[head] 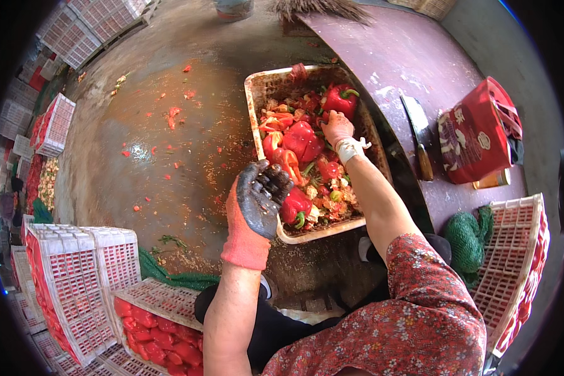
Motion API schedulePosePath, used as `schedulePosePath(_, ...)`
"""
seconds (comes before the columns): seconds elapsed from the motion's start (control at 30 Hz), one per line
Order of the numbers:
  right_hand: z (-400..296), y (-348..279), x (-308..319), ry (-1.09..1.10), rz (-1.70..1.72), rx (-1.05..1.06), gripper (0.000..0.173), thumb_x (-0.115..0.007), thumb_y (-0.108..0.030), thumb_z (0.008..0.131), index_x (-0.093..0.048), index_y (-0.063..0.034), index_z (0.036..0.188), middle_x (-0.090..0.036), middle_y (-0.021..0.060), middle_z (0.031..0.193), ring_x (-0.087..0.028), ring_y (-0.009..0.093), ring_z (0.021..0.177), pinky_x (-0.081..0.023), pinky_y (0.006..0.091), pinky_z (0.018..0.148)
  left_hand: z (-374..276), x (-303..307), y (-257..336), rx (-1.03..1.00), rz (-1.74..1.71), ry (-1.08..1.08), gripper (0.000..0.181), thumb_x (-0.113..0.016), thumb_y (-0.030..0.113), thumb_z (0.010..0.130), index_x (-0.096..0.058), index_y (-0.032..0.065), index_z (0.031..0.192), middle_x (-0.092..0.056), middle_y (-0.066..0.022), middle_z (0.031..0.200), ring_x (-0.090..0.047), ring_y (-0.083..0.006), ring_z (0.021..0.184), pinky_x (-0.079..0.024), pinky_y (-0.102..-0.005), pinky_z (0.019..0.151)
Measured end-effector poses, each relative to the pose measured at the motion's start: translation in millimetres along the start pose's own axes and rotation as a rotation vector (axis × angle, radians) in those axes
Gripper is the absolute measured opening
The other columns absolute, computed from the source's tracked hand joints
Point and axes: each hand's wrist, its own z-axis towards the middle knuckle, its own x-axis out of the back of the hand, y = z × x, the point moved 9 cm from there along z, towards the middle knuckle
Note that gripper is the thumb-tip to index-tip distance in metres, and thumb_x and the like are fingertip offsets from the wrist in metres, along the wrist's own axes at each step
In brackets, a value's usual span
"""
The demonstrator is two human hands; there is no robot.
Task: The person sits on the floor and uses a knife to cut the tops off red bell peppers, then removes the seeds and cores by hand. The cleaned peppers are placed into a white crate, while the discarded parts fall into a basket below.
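Note:
My left hand (258,202) wears an orange knit glove with a black coated palm. It is half curled above the near left rim of a plastic tray (323,233), with nothing visible in it. Bare apart from a white cloth tied at the wrist, my right hand (337,129) reaches into the tray. Its fingers are beside a whole red bell pepper (340,101); they are partly hidden, so a grip cannot be made out. Cut red pepper pieces (302,142), seedy core scraps (326,204) and another red pepper with a green stem (295,207) lie in the tray.
A cleaver (418,127) with a wooden handle and a red bag (479,134) rest on the purplish board at right. Crates of red peppers (162,340) stand at lower left, and another crate (503,268) stands at lower right. Pepper scraps (173,117) litter the wet floor.

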Motion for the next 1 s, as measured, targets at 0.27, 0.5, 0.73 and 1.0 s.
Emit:
schedulePosePath(0.27,-13.8,50.0,-14.2,-0.143,1.660,-0.261,0.015,-0.060,-0.024,0.091,-0.063,-0.0094,0.092,-0.059,-0.0013,0.070,-0.056,0.012,0.062,-0.047,0.0278,0.054,9.2,-2.9,-13.1,0.005,0.029,0.010,0.027,-0.050,0.024,0.093,-0.062,0.0009,0.100,-0.067,-0.0169,0.095,-0.065,-0.0307,0.089,-0.053,-0.0466,0.085)
schedulePosePath(0.5,-112.2,-31.1,81.7,-0.077,1.598,0.287,0.018,-0.052,-0.017,0.093,-0.058,-0.0091,0.109,-0.061,0.0006,0.093,-0.056,0.012,0.079,-0.048,0.0289,0.073,1.4,3.0,-2.6,-0.171,0.346,0.211,0.020,-0.056,0.024,0.092,-0.062,0.0054,0.098,-0.064,-0.0065,0.081,-0.064,-0.0191,0.077,-0.056,-0.0334,0.071)
schedulePosePath(0.73,-212.2,-24.7,92.2,-0.395,1.408,0.350,0.033,-0.053,0.007,0.085,-0.055,-0.0014,0.117,-0.059,0.0043,0.111,-0.056,0.015,0.102,-0.048,0.0291,0.087,-3.1,-38.5,-66.1,-0.164,0.559,-0.073,0.028,-0.061,-0.002,0.080,-0.054,0.0073,0.106,-0.060,-0.0074,0.089,-0.058,-0.0148,0.073,-0.048,-0.0281,0.062)
schedulePosePath(1.0,-248.4,-66.9,80.6,-0.903,1.807,0.139,0.013,-0.052,-0.002,0.093,-0.056,-0.0007,0.105,-0.058,0.0032,0.097,-0.054,0.013,0.089,-0.048,0.0305,0.083,-126.9,-8.4,61.6,-0.527,0.566,0.005,0.016,-0.060,0.007,0.085,-0.067,0.0076,0.100,-0.068,-0.0055,0.091,-0.063,-0.0135,0.085,-0.052,-0.0265,0.077)
